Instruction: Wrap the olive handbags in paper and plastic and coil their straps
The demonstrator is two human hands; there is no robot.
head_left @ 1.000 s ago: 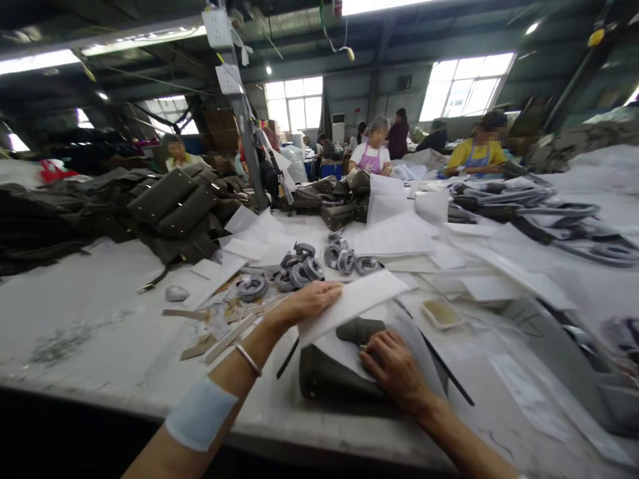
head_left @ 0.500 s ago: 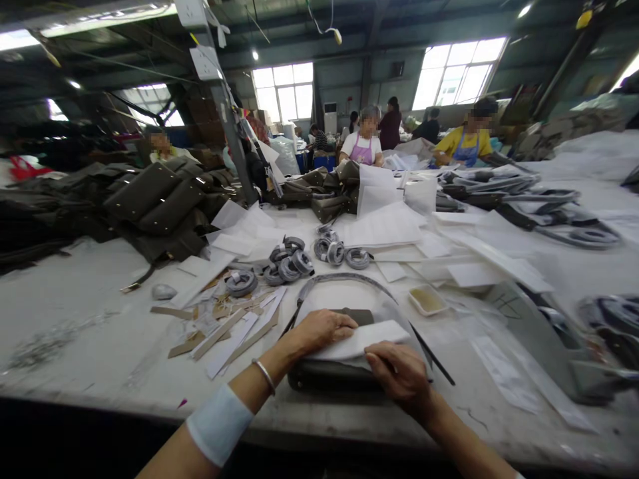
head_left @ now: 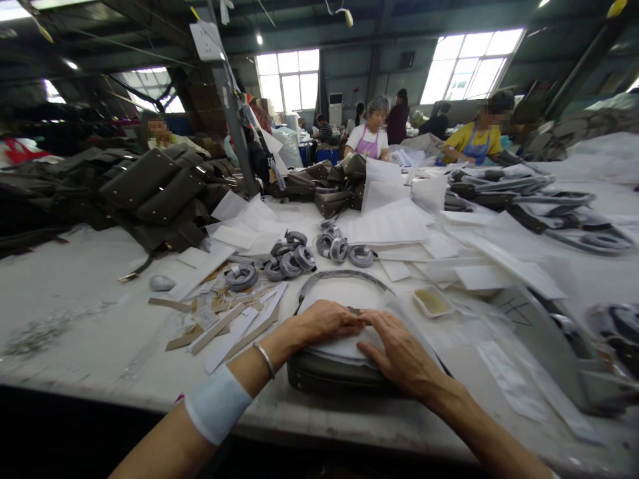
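A dark olive bag (head_left: pixel 334 374) lies at the table's front edge, with white foam sheet (head_left: pixel 332 351) on its top and a grey-wrapped handle (head_left: pixel 344 274) arching behind it. My left hand (head_left: pixel 329 322) rests over the top of the bag, fingers bent together at the sheet's back edge; what they hold, if anything, is hidden. From the right, my right hand (head_left: pixel 394 342) lies on the white sheet with thumb and fingers apart, its fingertips meeting the left hand's near a small dark flap.
Coiled grey-wrapped straps (head_left: pixel 292 261) and cardboard strips (head_left: pixel 219 329) lie behind and left. A small dish (head_left: pixel 432 301) sits to the right, near a grey tape dispenser (head_left: pixel 544 339). Olive bags (head_left: pixel 144 186) are piled at the left. Co-workers (head_left: pixel 368 136) are across the table.
My right hand has moved up and inward to meet the left, its fingers now spread. The folded white strip between the hands now lies flatter under them. The view has shifted slightly.
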